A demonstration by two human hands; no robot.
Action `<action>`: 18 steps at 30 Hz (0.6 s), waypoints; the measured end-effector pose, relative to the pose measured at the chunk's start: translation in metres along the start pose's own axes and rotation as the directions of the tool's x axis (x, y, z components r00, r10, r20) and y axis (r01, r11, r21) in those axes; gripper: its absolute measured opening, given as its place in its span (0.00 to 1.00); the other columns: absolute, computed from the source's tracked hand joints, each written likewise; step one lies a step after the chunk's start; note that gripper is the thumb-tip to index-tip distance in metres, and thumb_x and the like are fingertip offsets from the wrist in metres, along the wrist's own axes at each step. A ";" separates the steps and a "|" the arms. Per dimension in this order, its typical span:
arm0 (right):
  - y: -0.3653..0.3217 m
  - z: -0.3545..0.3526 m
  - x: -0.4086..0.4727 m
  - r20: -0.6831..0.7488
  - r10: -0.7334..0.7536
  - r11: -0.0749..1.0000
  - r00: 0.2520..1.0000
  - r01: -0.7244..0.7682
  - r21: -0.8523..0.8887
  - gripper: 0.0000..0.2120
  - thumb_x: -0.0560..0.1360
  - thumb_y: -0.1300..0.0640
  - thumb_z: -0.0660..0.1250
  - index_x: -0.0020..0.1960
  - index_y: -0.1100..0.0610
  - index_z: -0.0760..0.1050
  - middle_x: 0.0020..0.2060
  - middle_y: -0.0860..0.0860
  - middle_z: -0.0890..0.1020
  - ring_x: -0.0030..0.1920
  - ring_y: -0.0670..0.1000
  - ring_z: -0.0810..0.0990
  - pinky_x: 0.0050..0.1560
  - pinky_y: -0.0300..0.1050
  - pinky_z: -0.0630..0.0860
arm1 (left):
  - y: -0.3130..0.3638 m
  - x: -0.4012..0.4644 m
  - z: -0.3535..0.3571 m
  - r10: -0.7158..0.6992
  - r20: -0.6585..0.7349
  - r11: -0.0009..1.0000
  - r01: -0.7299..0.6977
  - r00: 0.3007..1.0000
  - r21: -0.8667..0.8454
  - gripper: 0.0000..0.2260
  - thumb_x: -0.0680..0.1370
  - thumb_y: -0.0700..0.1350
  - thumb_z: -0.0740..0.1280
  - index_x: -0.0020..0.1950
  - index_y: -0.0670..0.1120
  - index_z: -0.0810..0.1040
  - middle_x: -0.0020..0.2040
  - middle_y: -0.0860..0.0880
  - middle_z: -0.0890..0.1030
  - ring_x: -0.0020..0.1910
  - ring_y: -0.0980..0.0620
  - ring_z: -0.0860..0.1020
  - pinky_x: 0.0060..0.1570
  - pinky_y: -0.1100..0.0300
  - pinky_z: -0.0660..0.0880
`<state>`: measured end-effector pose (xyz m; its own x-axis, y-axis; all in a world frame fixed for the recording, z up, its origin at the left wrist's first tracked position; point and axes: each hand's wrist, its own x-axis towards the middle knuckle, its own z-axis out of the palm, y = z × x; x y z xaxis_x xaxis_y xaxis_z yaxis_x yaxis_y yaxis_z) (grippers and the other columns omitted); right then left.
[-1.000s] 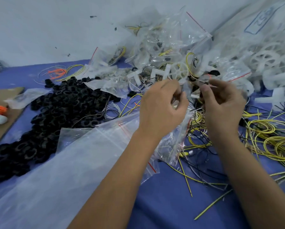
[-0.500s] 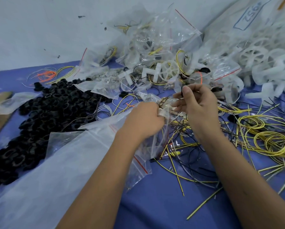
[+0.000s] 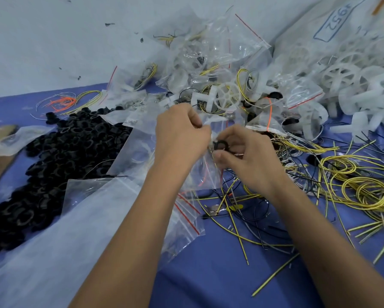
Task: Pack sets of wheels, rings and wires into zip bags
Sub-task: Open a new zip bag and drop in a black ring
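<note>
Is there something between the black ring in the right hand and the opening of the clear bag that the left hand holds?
Nothing visible blocks it. The right hand pinches the small black plastic ring right at the mouth of the clear plastic zip bag, whose top edge the left hand pinches. The hands partly hide the opening itself.

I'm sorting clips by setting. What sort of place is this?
Probably a small parts-packing workbench: a heap of black plastic rings, loose yellow wire coils and filled clear zip bags on a blue-covered table.
</note>
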<state>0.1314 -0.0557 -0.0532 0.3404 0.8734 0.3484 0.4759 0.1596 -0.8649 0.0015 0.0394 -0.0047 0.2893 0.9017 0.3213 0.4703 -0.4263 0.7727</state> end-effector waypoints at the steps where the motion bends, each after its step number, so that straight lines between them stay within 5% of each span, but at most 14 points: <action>1: 0.001 0.001 -0.001 0.012 -0.019 0.995 1.000 0.020 -0.100 0.10 0.73 0.63 0.76 0.52 0.56 0.79 0.39 0.53 0.83 0.36 0.54 0.85 0.39 0.54 0.84 | 0.002 0.000 0.000 -0.004 0.029 1.000 0.004 1.000 0.009 0.06 0.71 0.44 0.73 0.37 0.50 0.77 0.34 0.49 0.82 0.36 0.46 0.84 0.39 0.46 0.83; 4: 0.001 0.002 -0.002 0.042 -0.052 0.983 0.998 0.058 -0.176 0.09 0.71 0.62 0.77 0.48 0.55 0.80 0.30 0.49 0.79 0.27 0.47 0.78 0.31 0.47 0.79 | 0.007 -0.004 0.001 0.000 0.135 0.999 -0.007 0.991 0.050 0.06 0.72 0.45 0.73 0.38 0.48 0.77 0.34 0.48 0.83 0.34 0.47 0.84 0.37 0.47 0.84; 7: -0.001 0.002 -0.001 0.087 -0.096 0.962 0.992 0.115 -0.248 0.10 0.70 0.62 0.79 0.45 0.51 0.81 0.29 0.47 0.77 0.27 0.45 0.72 0.33 0.39 0.70 | 0.009 -0.009 0.003 -0.001 0.188 1.000 -0.001 0.982 0.011 0.05 0.74 0.43 0.71 0.41 0.44 0.77 0.29 0.46 0.82 0.25 0.50 0.82 0.25 0.56 0.79; 11: -0.003 0.003 -0.002 0.141 -0.072 0.993 0.987 0.084 -0.082 0.15 0.71 0.70 0.73 0.52 0.54 0.82 0.40 0.51 0.85 0.35 0.54 0.80 0.38 0.49 0.79 | 0.009 -0.008 0.001 -0.041 0.162 0.995 0.056 0.986 -0.087 0.04 0.75 0.41 0.70 0.43 0.43 0.76 0.26 0.45 0.82 0.21 0.51 0.79 0.19 0.64 0.69; 14: 0.002 -0.001 -0.001 0.001 -0.037 0.992 0.999 0.036 -0.117 0.16 0.72 0.68 0.74 0.57 0.56 0.83 0.42 0.47 0.86 0.41 0.46 0.85 0.48 0.46 0.83 | 0.005 -0.006 0.000 -0.065 0.142 0.987 0.085 0.988 -0.137 0.05 0.74 0.40 0.70 0.43 0.41 0.75 0.26 0.44 0.82 0.19 0.51 0.78 0.18 0.64 0.69; 18: 0.005 -0.005 0.001 -0.012 -0.009 0.992 1.000 0.007 -0.124 0.08 0.75 0.69 0.71 0.50 0.57 0.84 0.40 0.47 0.87 0.42 0.42 0.85 0.46 0.41 0.82 | -0.001 -0.009 0.007 -0.103 0.159 0.969 0.135 0.982 -0.206 0.05 0.74 0.39 0.70 0.43 0.42 0.74 0.28 0.42 0.82 0.20 0.50 0.77 0.20 0.63 0.69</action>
<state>0.1385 -0.0562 -0.0550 0.3456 0.8666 0.3601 0.5751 0.1076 -0.8110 0.0046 0.0313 -0.0119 0.3682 0.9178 0.1485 0.3234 -0.2762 0.9051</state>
